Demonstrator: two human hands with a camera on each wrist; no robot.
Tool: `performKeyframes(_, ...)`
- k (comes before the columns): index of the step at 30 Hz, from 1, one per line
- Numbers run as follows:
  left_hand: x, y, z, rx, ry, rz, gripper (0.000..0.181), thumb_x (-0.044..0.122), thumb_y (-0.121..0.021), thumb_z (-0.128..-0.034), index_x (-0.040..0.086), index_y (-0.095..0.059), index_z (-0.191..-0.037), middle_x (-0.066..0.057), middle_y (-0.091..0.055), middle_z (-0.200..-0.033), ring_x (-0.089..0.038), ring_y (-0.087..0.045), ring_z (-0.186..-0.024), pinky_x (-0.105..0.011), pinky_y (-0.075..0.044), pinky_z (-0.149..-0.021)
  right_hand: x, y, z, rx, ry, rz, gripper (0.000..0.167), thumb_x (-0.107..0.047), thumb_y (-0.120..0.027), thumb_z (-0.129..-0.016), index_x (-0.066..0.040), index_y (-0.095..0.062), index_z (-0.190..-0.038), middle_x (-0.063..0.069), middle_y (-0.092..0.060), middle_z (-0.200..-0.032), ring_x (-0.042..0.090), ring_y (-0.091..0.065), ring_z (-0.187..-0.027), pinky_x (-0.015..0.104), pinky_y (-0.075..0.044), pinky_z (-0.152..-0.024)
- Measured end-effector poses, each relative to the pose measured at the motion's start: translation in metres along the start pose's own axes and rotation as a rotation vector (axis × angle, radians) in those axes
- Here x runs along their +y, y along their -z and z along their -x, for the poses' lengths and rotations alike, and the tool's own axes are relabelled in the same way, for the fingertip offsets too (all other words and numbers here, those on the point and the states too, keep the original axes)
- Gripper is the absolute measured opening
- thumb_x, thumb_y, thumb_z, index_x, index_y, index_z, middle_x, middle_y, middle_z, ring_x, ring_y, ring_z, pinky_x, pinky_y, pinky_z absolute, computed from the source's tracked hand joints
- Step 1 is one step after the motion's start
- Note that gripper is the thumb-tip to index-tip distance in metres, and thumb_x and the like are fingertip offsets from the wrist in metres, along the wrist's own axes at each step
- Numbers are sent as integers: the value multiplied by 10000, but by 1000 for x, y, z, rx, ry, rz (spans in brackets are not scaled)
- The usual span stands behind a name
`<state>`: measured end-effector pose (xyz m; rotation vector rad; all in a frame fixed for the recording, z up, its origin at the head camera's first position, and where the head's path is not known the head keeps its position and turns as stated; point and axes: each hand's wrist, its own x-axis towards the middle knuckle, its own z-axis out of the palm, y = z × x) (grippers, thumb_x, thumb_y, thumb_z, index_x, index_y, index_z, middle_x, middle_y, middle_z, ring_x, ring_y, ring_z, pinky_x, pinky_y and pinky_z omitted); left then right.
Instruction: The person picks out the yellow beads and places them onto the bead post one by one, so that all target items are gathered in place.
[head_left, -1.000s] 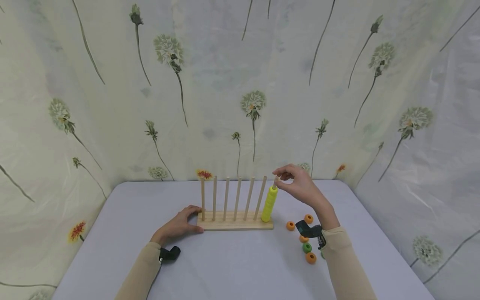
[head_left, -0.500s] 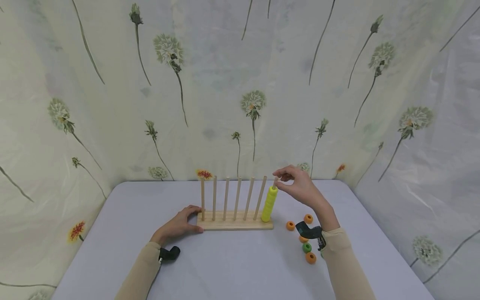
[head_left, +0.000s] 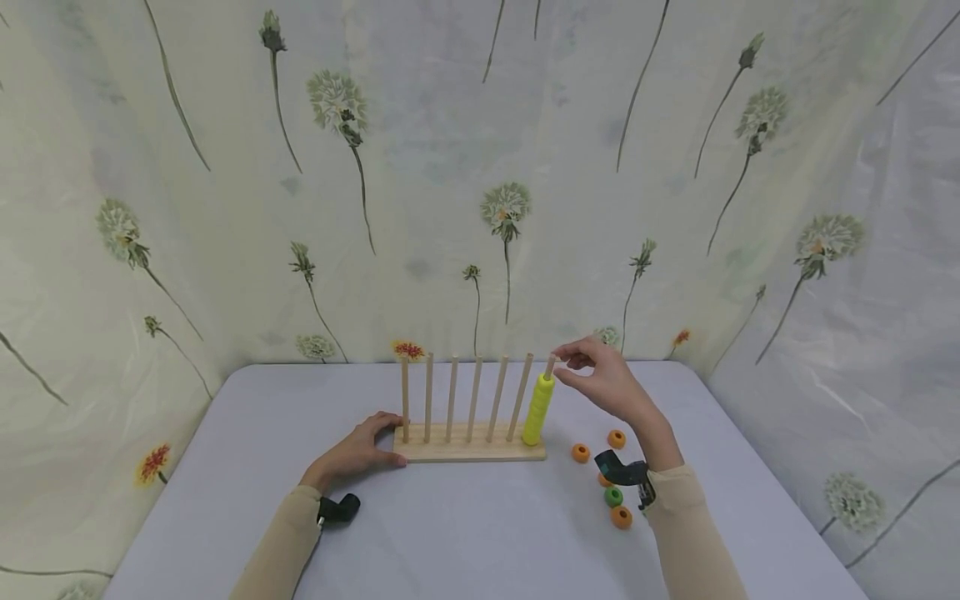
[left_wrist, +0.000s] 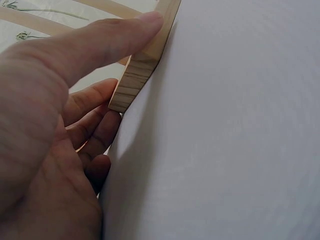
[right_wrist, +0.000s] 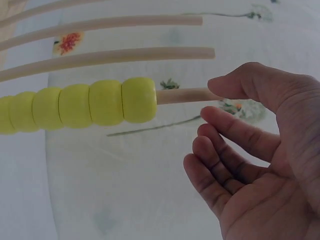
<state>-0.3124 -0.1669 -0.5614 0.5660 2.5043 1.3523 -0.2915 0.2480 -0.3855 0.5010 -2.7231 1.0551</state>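
A pale wooden rack (head_left: 468, 454) with a row of upright pegs stands on the table. Its rightmost peg (right_wrist: 182, 95) carries a stack of yellow beads (head_left: 537, 412), with the bare tip sticking out above them. My left hand (head_left: 358, 450) holds the rack's left end, thumb along the front and fingers behind; the left wrist view shows the thumb over the base's end (left_wrist: 140, 72). At the peg's tip is my right hand (head_left: 611, 387). Its thumb overlaps the tip in the right wrist view, while the loosely bent fingers (right_wrist: 215, 165) stay apart from the peg, holding nothing.
Loose orange beads (head_left: 581, 452) and a green bead (head_left: 613, 497) lie on the white table (head_left: 465, 533) below my right forearm, which partly covers one of them. Behind the table hangs a flower-print cloth (head_left: 420, 208). The other pegs (head_left: 452, 400) carry no beads.
My right hand has shifted slightly right, its fingertips drawing back from the peg's tip. The yellow stack, the rack and my left hand stay where they were.
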Motion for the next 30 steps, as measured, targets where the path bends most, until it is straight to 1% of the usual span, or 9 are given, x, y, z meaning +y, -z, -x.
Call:
performKeyframes(6, 0, 1, 0, 4, 1, -8, 720, 373, -830, -734, 173, -517, -1351, -45, -444, -1437, -324, -280, -1426, -576, -207, -1159, 10, -5, 7, 9, -10, -18, 356, -329, -681, -902, -120, -625, -1185, 49, -608, -1145, 224, -593, -1025, 427, -517, -908)
performKeyframes(9, 0, 2, 1, 2, 1, -13, 725, 373, -828, -738, 166, -511, -1357, -44, -446, -1432, -314, -282, -1426, -561, -210, -1164, 17, -8, 11, 19, -26, -8, 379, -374, -663, -908, -134, -620, -1198, 39, -611, -1143, 221, -595, -1029, 428, -512, -907)
performKeyframes(12, 0, 3, 2, -3, 1, -16, 732, 373, -828, -740, 158, -507, -1362, -47, -444, -1432, -308, -282, -1427, -550, -209, -1169, 22, -10, 15, 30, -45, -8, 382, -385, -655, -912, -131, -621, -1196, 56, -620, -1140, 225, -598, -1024, 434, -509, -902)
performKeyframes(17, 2, 5, 3, -19, 1, -20, 739, 377, -822, -746, 155, -496, -1372, -46, -433, -1438, -301, -282, -1426, -542, -208, -1172, 30, -11, 22, 37, -77, -1, 364, -370, -652, -916, -130, -616, -1187, 75, -625, -1141, 224, -595, -1011, 415, -509, -882)
performKeyframes(22, 5, 11, 3, -47, 12, -36, 738, 404, -804, -761, 164, -488, -1383, -53, -420, -1458, -298, -274, -1433, -533, -205, -1177, 36, -8, 28, 40, -106, 28, 405, -416, -630, -921, -144, -597, -1219, 49, -615, -1150, 228, -590, -1023, 413, -504, -872)
performKeyframes(26, 10, 17, 5, -65, 20, -77, 722, 432, -773, -789, 178, -479, -1398, -62, -448, -1450, -299, -342, -1398, -521, -279, -1147, 41, -3, 34, 48, -120, 58, 446, -457, -610, -923, -147, -581, -1241, 71, -613, -1171, 243, -587, -1038, 433, -501, -874)
performKeyframes(28, 15, 21, 6, -65, 20, -98, 708, 435, -745, -819, 163, -466, -1410, -79, -464, -1441, -308, -389, -1365, -525, -333, -1112, 43, -1, 36, 52, -117, 73, 439, -433, -612, -929, -133, -576, -1249, 86, -612, -1183, 252, -579, -1047, 449, -500, -883)
performKeyframes(30, 22, 25, 9, -58, 37, -108, 695, 434, -715, -849, 156, -446, -1427, -87, -462, -1447, -313, -417, -1342, -529, -369, -1080, 43, 1, 38, 58, -114, 86, 420, -390, -623, -932, -120, -576, -1249, 93, -609, -1191, 258, -568, -1056, 458, -500, -894)
